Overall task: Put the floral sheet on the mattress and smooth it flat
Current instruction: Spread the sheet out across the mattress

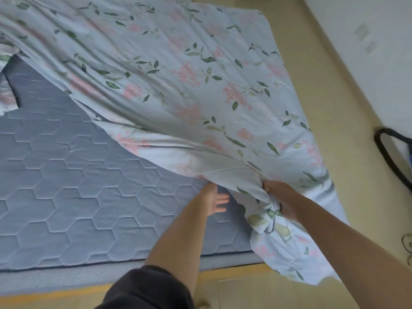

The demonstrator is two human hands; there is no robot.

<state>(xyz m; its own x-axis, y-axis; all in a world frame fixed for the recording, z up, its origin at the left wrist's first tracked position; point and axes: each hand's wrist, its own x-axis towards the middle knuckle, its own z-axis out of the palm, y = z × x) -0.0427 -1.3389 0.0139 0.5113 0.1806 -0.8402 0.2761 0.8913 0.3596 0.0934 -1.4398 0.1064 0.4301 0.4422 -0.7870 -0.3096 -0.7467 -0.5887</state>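
The floral sheet [178,70], pale blue with pink flowers and green leaves, billows above the far and right part of the grey-blue quilted mattress [66,186]. My right hand [281,199] is shut on a bunched part of the sheet near the mattress's right near corner, and loose cloth hangs below it over the bed edge. My left hand [214,200] is open with fingers spread, just under the sheet's lifted edge and above the bare mattress. The near and left part of the mattress is uncovered.
The bed's pale wooden frame [245,284] runs along the near edge and up the right side. A white wall [379,63] stands to the right. A black looped object [392,157] lies at the right edge.
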